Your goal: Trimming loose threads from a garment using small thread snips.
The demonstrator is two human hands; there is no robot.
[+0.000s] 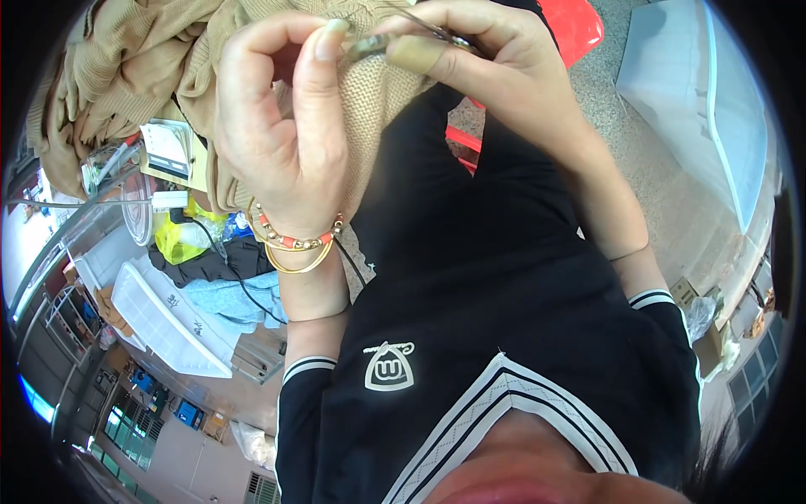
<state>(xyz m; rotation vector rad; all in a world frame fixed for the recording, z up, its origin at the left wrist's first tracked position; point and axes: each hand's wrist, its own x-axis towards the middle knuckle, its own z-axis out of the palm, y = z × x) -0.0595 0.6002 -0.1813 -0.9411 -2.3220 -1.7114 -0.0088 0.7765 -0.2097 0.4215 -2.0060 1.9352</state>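
Beige knitted fabric [382,101] hangs below and between my hands at the top of the view. My left hand [285,109], with bracelets at the wrist, has its thumb and forefinger pinched over the knit; what lies between them is too small to make out. My right hand [504,59] is closed around a thin, dark metal tool [457,40] with a shiny spot, its kind partly hidden by the fingers. A tan cover [417,55] wraps the right thumb. Between the two hands, a small greyish piece [368,47] shows blurred.
More beige knitwear [126,76] is heaped at the upper left. Below it are a white charger plug [170,200] with a cable, a yellow bag [180,239] and a white plastic bin [168,319]. At right stands a translucent tub [688,92]; a red stool [575,29] is behind my right hand.
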